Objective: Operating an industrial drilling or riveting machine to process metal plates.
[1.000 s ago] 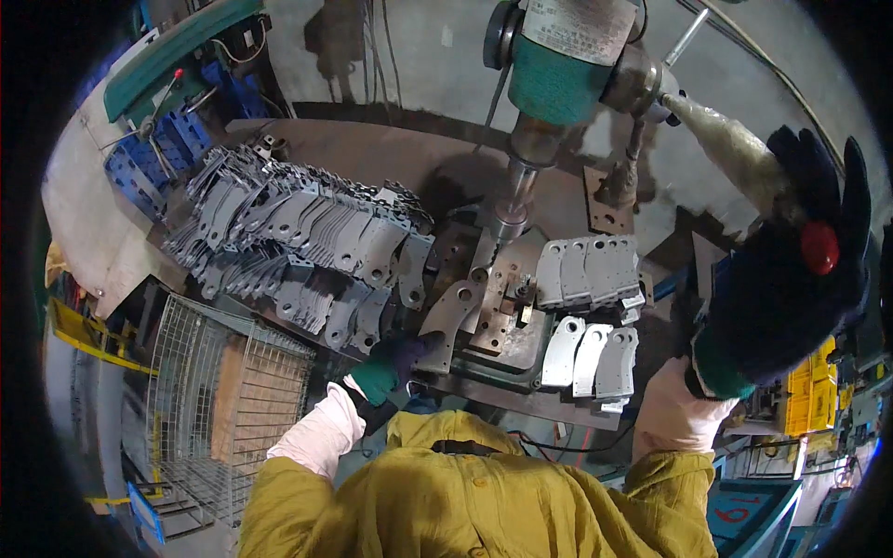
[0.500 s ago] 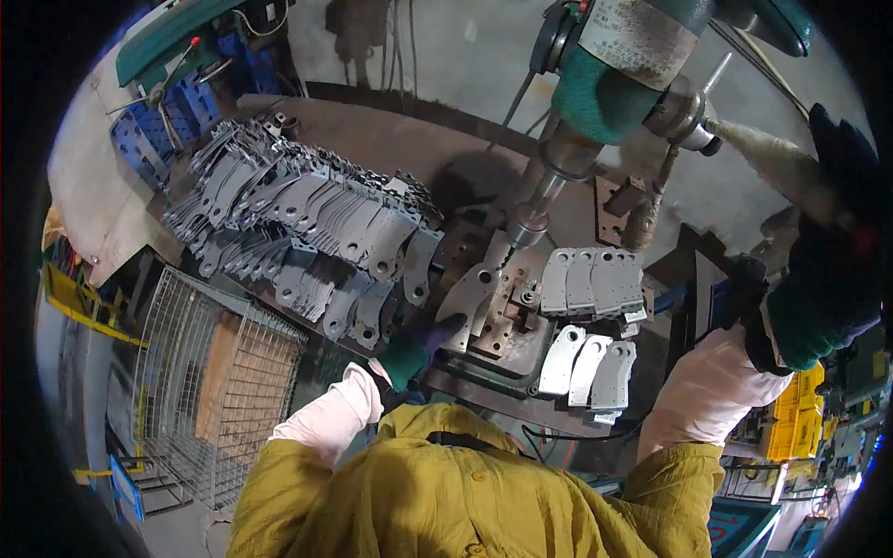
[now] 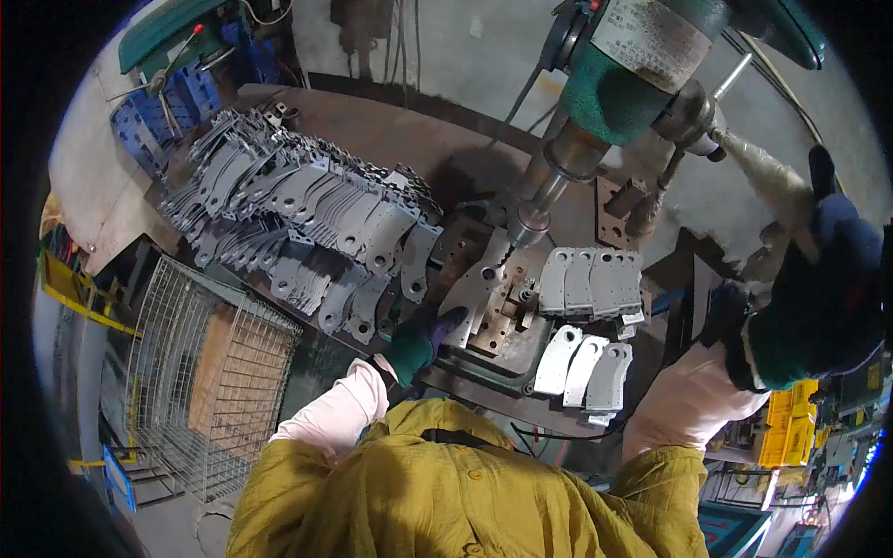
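Note:
My left hand, in a dark purple and green glove, grips the near end of a grey curved metal plate that has a round hole. The plate lies against a steel fixture under the drill press. Above it is the drill chuck, its bit pointing down by the hole; whether the bit touches the plate I cannot tell. At the far right my right hand, gloved in dark blue and green, is closed around the end of the wrapped drill press lever. Its fingers are partly in shadow.
Many similar plates are piled in rows left of the fixture. To its right sit two groups of plates, an upper one and a lower one. A wire basket stands at lower left, yellow bins at right.
My right hand has come down and slightly left, swinging the wrapped lever downward. My left hand stays on the plate. The whole view has shifted slightly.

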Demonstrator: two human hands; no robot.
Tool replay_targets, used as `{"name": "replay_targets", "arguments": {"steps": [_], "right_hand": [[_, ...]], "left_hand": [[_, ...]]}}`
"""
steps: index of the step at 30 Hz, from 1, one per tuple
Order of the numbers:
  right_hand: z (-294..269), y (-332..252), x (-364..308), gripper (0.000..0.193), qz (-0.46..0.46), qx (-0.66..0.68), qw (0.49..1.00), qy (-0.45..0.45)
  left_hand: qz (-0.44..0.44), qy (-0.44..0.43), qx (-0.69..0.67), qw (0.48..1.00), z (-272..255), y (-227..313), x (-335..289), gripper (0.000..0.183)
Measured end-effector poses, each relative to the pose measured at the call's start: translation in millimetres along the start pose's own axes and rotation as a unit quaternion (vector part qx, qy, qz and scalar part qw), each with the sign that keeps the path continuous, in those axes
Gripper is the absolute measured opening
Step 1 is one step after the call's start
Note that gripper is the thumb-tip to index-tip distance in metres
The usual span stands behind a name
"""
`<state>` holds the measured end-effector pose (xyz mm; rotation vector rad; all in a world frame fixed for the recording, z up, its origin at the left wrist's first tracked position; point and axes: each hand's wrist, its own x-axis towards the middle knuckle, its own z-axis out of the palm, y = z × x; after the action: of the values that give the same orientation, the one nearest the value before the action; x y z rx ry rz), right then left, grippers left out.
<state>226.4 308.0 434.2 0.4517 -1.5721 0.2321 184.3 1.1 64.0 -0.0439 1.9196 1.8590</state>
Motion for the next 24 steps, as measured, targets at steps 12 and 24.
{"name": "replay_targets", "arguments": {"steps": [12,24], "right_hand": [[2.7,-14.9,-40.5,0.047,-0.017,-0.066,0.994,0.088],[3.8,-13.3,-49.1,0.047,-0.048,-0.067,0.991,0.106]], "left_hand": [[0.053,0.008,0.002,0.999,6.1,43.5,-27.6,0.062],[-0.033,0.026,-0.032,0.999,8.8,16.3,-10.3,0.068]]}}
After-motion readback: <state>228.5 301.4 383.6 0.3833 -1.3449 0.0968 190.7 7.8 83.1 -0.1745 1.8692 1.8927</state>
